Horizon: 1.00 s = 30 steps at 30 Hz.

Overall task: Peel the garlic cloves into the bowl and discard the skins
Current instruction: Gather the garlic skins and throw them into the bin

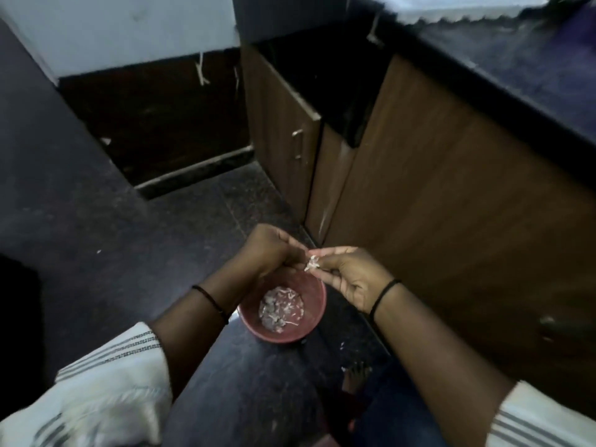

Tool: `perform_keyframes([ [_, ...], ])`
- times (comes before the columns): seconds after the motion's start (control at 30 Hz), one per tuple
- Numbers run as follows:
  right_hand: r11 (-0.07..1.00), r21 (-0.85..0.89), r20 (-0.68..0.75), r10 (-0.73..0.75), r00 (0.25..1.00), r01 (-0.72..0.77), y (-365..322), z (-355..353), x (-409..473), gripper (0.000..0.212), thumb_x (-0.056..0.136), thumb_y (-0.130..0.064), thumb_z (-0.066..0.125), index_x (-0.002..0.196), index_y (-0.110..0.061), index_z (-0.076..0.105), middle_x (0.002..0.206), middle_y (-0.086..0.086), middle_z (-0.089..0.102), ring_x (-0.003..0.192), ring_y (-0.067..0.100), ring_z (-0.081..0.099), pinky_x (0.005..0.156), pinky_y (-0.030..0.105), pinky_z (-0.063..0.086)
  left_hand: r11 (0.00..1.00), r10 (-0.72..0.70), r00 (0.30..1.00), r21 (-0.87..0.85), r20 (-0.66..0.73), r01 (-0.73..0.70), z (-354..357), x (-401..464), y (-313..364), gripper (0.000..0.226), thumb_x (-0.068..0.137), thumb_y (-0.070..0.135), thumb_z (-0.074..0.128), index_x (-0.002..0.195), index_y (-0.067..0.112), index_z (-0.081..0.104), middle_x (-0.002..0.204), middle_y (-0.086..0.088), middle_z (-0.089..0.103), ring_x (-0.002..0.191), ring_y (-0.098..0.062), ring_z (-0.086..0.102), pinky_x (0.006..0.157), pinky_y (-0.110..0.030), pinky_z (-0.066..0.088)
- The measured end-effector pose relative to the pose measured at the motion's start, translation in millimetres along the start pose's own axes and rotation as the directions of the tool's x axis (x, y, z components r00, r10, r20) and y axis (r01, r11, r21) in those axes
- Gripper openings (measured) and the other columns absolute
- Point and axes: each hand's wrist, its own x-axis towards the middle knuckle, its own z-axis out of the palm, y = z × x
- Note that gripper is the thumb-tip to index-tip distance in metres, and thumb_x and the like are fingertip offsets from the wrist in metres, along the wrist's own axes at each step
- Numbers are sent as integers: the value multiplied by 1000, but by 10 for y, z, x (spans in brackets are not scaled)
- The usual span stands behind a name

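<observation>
Brown wooden cabinets (451,195) filled the right half of the frame under a dark countertop (532,69) that ran across the upper right corner. One cabinet door (280,130) with a metal handle stood near the upper centre. A dark speckled floor (96,237) spread over the left and centre, and a pale wall (129,24) took up the upper left.

Two forearms in white striped sleeves (106,382) came up from the bottom corners, each wrist carrying a thin black band. A reddish bowl (314,304) sat on the floor just below the centre, directly under the hands. Pale garlic skins and pieces (281,308) lay heaped in its bottom; whether any were peeled cloves could not be told.

The left hand (271,250) hung above the bowl's far rim, fingers curled inward, its fingertips meeting those of the right hand (348,272) beside it. Between them the right fingers pinched a small white garlic clove (312,263) with papery skin flaring from it. Whether the left hand also gripped the clove was unclear.

A few white flecks (342,345) lay on the floor lower right of the bowl.
</observation>
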Motion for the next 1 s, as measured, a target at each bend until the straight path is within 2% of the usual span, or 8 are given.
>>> perform_keyframes([
  [0.1, 990, -117, -57, 78, 995, -84, 334, 92, 633, 16, 92, 18, 49, 97, 16, 64, 80, 16, 66, 70, 18, 67, 58, 19, 58, 992, -127, 991, -4, -40, 126, -111, 511, -545, 20, 85, -15, 62, 70, -3, 67, 51, -11, 64, 43, -14, 61, 45, -23, 52],
  [0.27, 928, -349, -119, 94, 988, -130, 699, 96, 1302, 28, 93, 13, 46, 83, -3, 67, 87, 16, 67, 83, 21, 63, 79, 33, 56, 966, -254, 965, -57, -63, 251, -129, 990, -1077, 20, 91, -8, 57, 77, -2, 69, 67, -16, 66, 56, -20, 63, 50, -23, 52],
  [0.33, 885, -445, -152, 79, 985, -139, 845, 87, 1594, 25, 92, 12, 50, 90, -2, 71, 95, 21, 70, 88, 26, 64, 85, 40, 55, 950, -309, 949, -73, -57, 305, -150, 1186, -1258, 16, 94, -6, 54, 88, -2, 68, 74, -16, 65, 58, -21, 61, 52, -23, 49],
  [0.4, 828, -549, -181, 18, 983, -117, 968, 63, 1794, 22, 91, 9, 56, 104, 1, 73, 99, 18, 72, 89, 24, 66, 81, 36, 55, 942, -335, 940, -60, -68, 331, -156, 1345, -1424, 19, 94, -6, 54, 86, 1, 69, 75, -16, 65, 59, -21, 60, 54, -24, 46],
  [0.57, 654, -751, -201, -105, 974, -85, 1126, 45, 2020, 31, 89, 5, 58, 113, -6, 74, 110, 13, 74, 107, 26, 68, 100, 38, 53, 963, -261, 950, 19, -174, 268, -136, 1548, -1650, 25, 88, -11, 54, 73, 2, 69, 73, -24, 67, 65, -31, 64, 49, -24, 46],
  [0.73, 392, -919, -147, -275, 950, -29, 1106, 76, 1956, 24, 89, -8, 59, 98, -19, 78, 101, 6, 76, 97, 25, 69, 85, 28, 52, 964, -113, 954, 204, -279, 173, -80, 1629, -1822, 14, 75, 10, 66, 63, 13, 71, 60, -6, 70, 63, -28, 71, 61, -45, 59],
  [0.83, 375, -927, -90, -244, 966, 9, 1138, 69, 1933, 19, 85, -7, 63, 89, -17, 78, 95, 7, 76, 94, 26, 69, 84, 31, 54, 943, -49, 943, 296, -329, 152, 10, 1662, -1906, 16, 73, 15, 68, 57, 13, 66, 53, -1, 63, 60, -21, 66, 62, -40, 54],
  [1.0, 344, -938, -16, -195, 981, 53, 1183, 53, 1887, 26, 90, -4, 56, 100, -10, 79, 108, 9, 75, 107, 27, 66, 92, 31, 50, 939, -43, 933, 303, -357, 159, 99, 1604, -1912, 22, 77, 17, 72, 56, 15, 67, 54, 3, 63, 64, -16, 64, 61, -28, 38],
])
